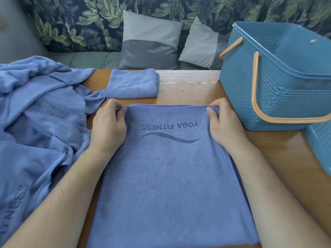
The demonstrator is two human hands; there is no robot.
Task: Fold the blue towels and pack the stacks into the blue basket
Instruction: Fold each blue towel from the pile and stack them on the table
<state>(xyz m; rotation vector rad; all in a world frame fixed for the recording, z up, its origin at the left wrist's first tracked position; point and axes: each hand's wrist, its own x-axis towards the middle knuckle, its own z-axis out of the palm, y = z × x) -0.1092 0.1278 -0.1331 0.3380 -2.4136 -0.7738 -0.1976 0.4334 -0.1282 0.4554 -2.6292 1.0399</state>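
A blue towel (166, 176) printed "YOGA FITNESS" lies flat on the wooden table (188, 83) in front of me. My left hand (109, 126) pinches its far left corner, thumb on top. At the far right corner my right hand (223, 124) pinches the edge the same way. Beyond it sits one folded blue towel (132, 84). A heap of unfolded blue towels (39, 113) covers the table's left side. The blue basket (279, 77) with orange handles stands at the right, tilted; its inside is hidden.
A second blue basket's (320, 145) corner shows at the right edge below the first. Behind the table runs a sofa with a leaf-print back and two grey cushions (150, 42).
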